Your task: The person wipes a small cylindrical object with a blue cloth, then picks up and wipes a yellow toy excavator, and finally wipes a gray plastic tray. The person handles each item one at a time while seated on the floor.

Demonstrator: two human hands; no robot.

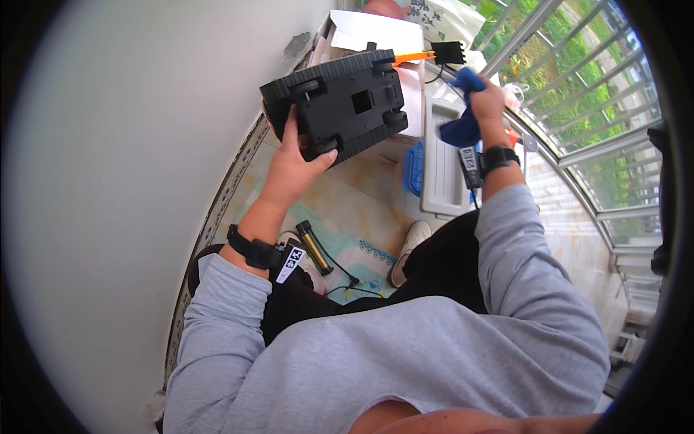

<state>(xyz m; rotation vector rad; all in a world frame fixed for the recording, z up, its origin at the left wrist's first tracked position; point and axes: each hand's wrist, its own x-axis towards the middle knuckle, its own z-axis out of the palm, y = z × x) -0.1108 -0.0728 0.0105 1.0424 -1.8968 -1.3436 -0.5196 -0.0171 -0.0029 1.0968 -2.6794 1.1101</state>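
Observation:
My left hand grips a toy excavator by its rear end, with the black underside, wheels and ribbed tracks turned up towards me. Its orange arm and black bucket stick out to the far right. A dark blue cloth hangs bunched from my right hand, slightly blurred and apart from the toy. Beneath the cloth lies a long grey plastic tray or lid. The toy's upper side is turned away and mostly hidden.
White cardboard boxes stand behind the toy. A blue plastic basket shows beside the grey tray. On the floor near my feet lies a small hand pump with a hose. A white wall runs along the left, a barred window along the right.

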